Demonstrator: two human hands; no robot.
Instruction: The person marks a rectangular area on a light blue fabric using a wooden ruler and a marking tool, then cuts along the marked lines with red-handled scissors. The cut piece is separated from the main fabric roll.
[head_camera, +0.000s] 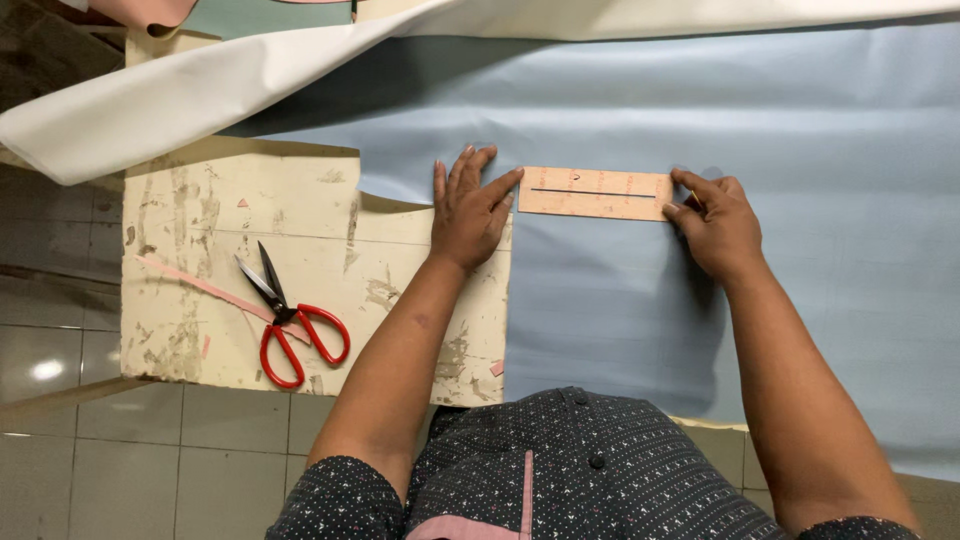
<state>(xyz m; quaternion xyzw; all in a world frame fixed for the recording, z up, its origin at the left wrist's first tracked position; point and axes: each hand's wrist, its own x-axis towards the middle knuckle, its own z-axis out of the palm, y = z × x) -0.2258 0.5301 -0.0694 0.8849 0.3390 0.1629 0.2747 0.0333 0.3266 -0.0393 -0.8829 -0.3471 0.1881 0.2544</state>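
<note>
Peach-coloured, the slotted cardboard strip (596, 193) lies mid-frame on pale blue fabric (800, 200); my left hand (470, 210), fingers spread flat, pins its left end, my right hand (715, 225) pinches its right end.

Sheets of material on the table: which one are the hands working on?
The pale blue sheet. Both the left hand and right hand press a tan template flat on it; the cream sheet lies folded back beyond.

Matt pale-blue sheet (700, 100), smooth; tan card template (596, 193), matt; scissors (290, 315), dull metal blades, glossy red plastic handles; table (200, 240), cream board, scuffed and stained; cream sheet (200, 90), smooth, faint sheen; glossy floor tiles (60, 360)
</note>
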